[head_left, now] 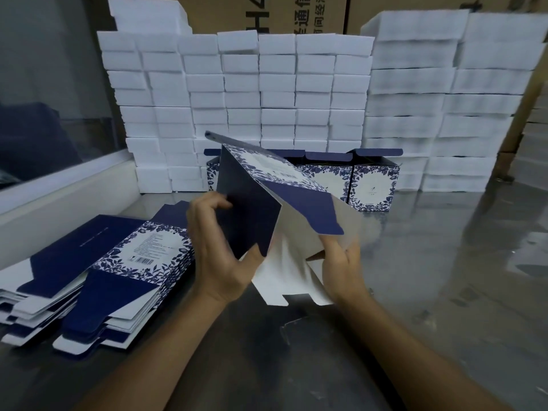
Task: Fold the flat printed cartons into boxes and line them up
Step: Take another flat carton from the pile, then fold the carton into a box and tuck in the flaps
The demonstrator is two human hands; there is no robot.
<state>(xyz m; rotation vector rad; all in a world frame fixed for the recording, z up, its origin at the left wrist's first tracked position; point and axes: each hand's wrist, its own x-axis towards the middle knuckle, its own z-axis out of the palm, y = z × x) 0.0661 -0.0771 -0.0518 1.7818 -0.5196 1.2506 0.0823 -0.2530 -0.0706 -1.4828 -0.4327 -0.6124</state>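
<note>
Held above the surface (430, 277): half-opened carton (252, 209), left hand (221, 256) gripping its side, right hand (341, 262) pinching a flap. Behind, folded boxes (350, 179) lined up; flat stack (103, 271) left.

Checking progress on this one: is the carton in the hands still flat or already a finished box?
Neither: half-formed. The carton is opened into angled panels, its white flaps hanging unfolded, gripped by the left hand and right hand.
</note>
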